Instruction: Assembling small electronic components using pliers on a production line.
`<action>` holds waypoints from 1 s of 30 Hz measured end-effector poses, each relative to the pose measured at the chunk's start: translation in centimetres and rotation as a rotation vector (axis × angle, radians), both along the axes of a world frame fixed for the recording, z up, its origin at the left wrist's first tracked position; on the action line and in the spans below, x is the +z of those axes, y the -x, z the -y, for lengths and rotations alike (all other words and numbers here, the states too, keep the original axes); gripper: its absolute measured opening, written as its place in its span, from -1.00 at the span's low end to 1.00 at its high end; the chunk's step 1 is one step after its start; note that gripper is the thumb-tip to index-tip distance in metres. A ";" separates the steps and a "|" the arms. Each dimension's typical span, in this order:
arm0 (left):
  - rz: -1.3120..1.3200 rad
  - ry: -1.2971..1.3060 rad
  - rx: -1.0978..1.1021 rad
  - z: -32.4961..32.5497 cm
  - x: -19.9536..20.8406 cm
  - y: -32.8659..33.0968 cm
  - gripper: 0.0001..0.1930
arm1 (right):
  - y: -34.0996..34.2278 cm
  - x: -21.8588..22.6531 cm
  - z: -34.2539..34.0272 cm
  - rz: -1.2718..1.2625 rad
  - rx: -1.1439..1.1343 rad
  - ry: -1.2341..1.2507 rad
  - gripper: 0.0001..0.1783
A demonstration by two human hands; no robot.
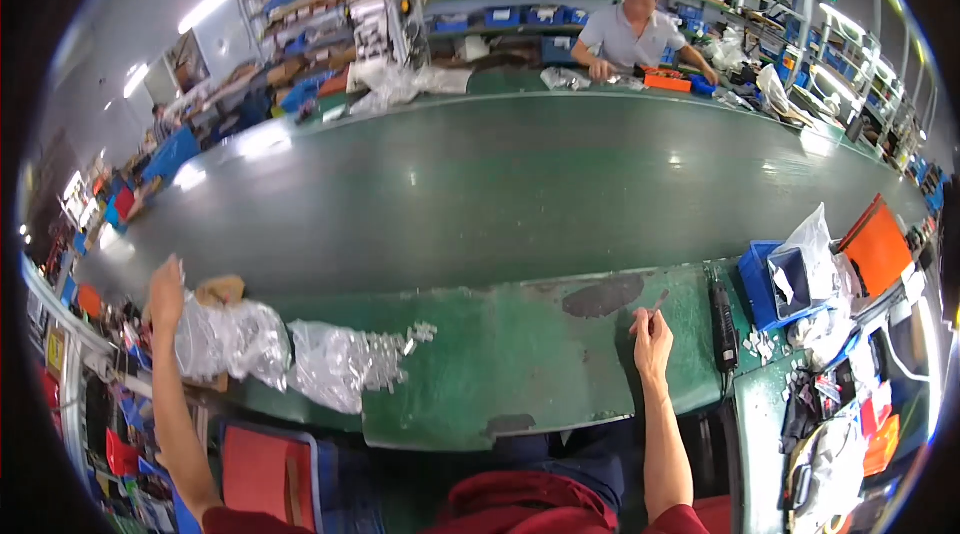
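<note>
Clear plastic bags (pixel 255 344) lie just beside the loosely spread left hand (pixel 167 292); the right hand (pixel 652 339) pinches a thin tool (pixel 660 301).

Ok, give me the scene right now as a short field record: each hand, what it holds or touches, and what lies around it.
left hand: raised at the far left of the bench, at the clear plastic bags; grip not clear
right hand: over the green bench top, pinching a thin small tool
small parts: pale pieces spilling from a clear plastic bag mouth onto the bench
dark handheld tool: lying right of the right hand
blue bin: right side, holding a clear bag
conveyor belt: wide, dark green, beyond the bench
other person: working at the far side
</note>
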State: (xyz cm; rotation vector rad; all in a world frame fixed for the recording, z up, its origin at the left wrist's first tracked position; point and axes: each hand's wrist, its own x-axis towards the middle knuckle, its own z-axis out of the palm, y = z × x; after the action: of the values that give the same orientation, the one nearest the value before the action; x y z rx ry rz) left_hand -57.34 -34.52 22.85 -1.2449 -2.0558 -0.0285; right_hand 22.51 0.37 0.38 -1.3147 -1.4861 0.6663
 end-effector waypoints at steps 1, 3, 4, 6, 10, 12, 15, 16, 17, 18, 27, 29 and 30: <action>-0.078 0.061 -0.049 -2.2 0.7 -2.3 -0.60 | -0.1 0.1 0.0 0.019 0.001 -0.030 -0.67; 0.099 0.183 -0.052 -6.2 1.3 -6.5 -0.52 | 0.5 0.5 -0.5 -0.002 0.005 -0.018 -0.64; 0.013 0.131 -0.118 -7.0 0.0 -6.3 -0.52 | 0.8 0.6 -0.7 0.009 0.018 -0.028 -0.64; 0.688 0.089 -0.057 -13.0 -1.4 -12.4 -0.61 | 0.4 1.6 -0.7 0.016 0.013 -0.011 -0.64; 0.805 0.071 -0.259 -20.3 -6.9 -24.9 -0.72 | 0.3 0.7 -0.9 0.013 0.023 0.028 -0.63; 1.018 -0.038 -0.265 -22.4 -10.2 -28.8 -0.47 | 0.6 0.5 -0.8 -0.019 0.041 0.042 -0.61; 0.925 0.070 -0.431 -24.4 -14.8 -32.8 -0.45 | 0.6 0.2 -0.5 -0.034 0.047 0.050 -0.62; 0.907 0.095 -0.430 -24.9 -15.4 -34.2 -0.46 | 0.5 0.2 -0.5 -0.033 0.046 0.050 -0.62; 0.892 0.121 -0.430 -25.1 -16.0 -35.4 -0.48 | 0.3 0.2 -0.5 -0.033 0.042 0.048 -0.61; 0.851 0.121 -0.490 -25.4 -16.7 -36.1 -0.52 | 0.2 0.1 -0.4 -0.033 0.040 0.047 -0.61; 0.773 0.133 -0.624 -25.1 -19.0 -36.7 -0.70 | 0.3 0.3 -0.5 -0.024 0.047 0.065 -0.61; 0.576 0.066 -0.701 -25.1 -19.9 -36.4 -0.73 | 0.2 0.2 -0.6 -0.022 0.048 0.072 -0.61; 0.556 0.031 -0.745 -25.0 -20.4 -36.4 -0.74 | 0.2 0.1 -0.6 -0.024 0.046 0.057 -0.62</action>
State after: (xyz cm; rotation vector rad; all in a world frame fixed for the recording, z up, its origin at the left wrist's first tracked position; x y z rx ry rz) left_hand -20.95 -9.57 2.46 -2.1339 -1.8837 -0.7610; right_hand 22.32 1.01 0.45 -1.3146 -1.4917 0.7572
